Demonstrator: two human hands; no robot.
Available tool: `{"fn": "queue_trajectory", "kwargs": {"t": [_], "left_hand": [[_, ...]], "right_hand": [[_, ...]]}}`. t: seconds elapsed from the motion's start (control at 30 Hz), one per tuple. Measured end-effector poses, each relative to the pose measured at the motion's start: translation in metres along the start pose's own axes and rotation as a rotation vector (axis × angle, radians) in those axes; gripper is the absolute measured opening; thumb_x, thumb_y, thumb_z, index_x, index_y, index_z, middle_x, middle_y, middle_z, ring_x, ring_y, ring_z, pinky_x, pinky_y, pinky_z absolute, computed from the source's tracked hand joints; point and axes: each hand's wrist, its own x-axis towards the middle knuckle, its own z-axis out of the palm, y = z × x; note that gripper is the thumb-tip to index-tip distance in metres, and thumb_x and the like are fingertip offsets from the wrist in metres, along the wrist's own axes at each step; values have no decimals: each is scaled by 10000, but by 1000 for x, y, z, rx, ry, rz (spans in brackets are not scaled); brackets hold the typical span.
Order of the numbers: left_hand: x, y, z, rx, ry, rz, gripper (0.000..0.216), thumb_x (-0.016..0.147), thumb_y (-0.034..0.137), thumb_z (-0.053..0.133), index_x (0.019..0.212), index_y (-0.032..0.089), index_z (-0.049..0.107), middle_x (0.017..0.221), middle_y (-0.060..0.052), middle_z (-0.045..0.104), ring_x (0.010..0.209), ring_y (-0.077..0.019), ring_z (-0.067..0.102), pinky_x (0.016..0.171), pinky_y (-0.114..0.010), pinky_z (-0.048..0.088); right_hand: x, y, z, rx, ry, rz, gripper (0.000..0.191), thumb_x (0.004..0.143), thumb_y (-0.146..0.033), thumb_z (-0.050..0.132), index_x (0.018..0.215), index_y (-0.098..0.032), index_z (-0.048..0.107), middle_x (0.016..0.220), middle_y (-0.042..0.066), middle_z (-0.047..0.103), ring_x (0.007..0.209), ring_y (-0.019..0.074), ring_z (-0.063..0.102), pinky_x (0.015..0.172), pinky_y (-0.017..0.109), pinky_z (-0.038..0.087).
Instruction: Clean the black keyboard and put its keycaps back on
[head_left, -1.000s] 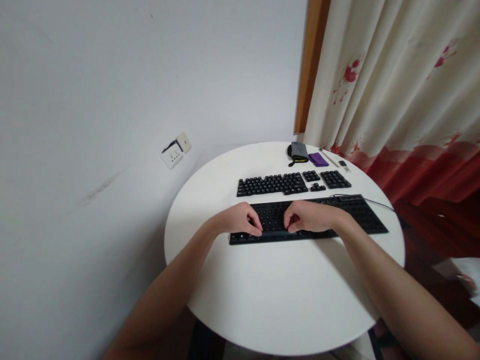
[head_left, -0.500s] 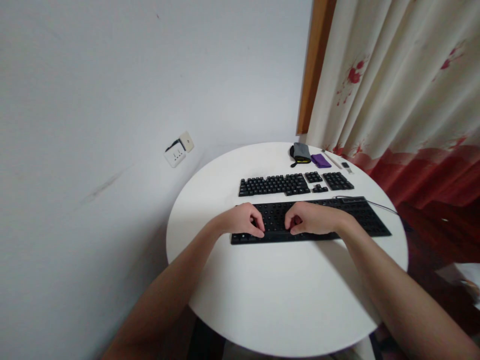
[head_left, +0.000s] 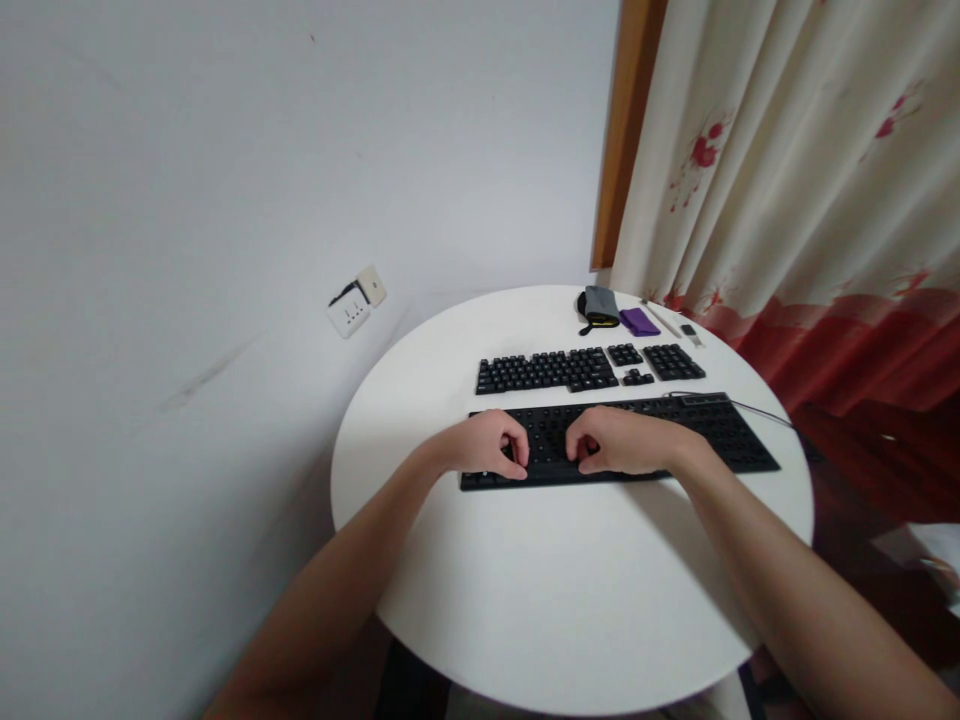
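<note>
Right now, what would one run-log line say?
left hand: fingers curled at black keyboard | right hand: fingers curled, same keyboard | grip: unclear | detached keycaps: grouped beyond keyboard | purple cloth: farther back

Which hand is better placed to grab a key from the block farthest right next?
Probably the right hand: it is closer to the farthest-right key block, which lies beyond the keyboard base. The left hand is over the base's left part, so it would have to reach past the right.

Matt plastic keyboard (head_left: 547,445), smooth tabletop (head_left: 555,590)
</note>
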Motion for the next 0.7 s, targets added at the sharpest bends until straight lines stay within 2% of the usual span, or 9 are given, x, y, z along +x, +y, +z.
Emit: {"fn": "queue_trajectory", "kwargs": {"t": [0.1, 0.23, 0.37, 0.57, 0.7], "left_hand": [[0, 2, 1, 10, 1, 19, 133, 663, 199, 786, 783, 158, 746, 753, -2, 691, 661, -116, 559, 601, -220, 376], [-1, 0, 1, 35, -9, 43, 224, 687, 254, 807, 897, 181, 783, 826, -21, 723, 720, -140, 617, 647, -228, 419], [-1, -2, 2, 53, 34, 63, 160, 736, 308, 797, 840, 186, 802, 785, -21, 718, 698, -129, 589, 634, -229, 401], [2, 1, 6, 39, 56, 35, 120, 728, 267, 801, 790, 165, 797, 721, -11, 703, 630, -110, 540, 581, -229, 367], [3, 0, 7, 48, 66, 36, 102, 726, 257, 794, 781, 171, 794, 736, -11, 713, 653, -116, 563, 604, -229, 381]], "right_hand": [[0, -5, 0, -43, 12, -2, 152, 729, -139, 673, 857, -193, 735, 817, 20, 716, 717, 161, 613, 630, 244, 398], [-1, -11, 0, -64, 10, 13, 122, 717, -130, 671, 814, -189, 718, 795, 17, 700, 702, 155, 591, 621, 243, 383], [-1, -15, 0, -97, 7, 28, 123, 705, -106, 654, 789, -184, 698, 760, 10, 672, 671, 142, 558, 590, 238, 356], [1, -14, 2, -106, 18, 31, 108, 694, -106, 654, 766, -184, 674, 754, 5, 667, 667, 137, 554, 577, 236, 337], [3, -14, 5, -144, 20, 77, 94, 701, -128, 684, 774, -188, 674, 760, 5, 671, 675, 142, 560, 577, 241, 327]]}}
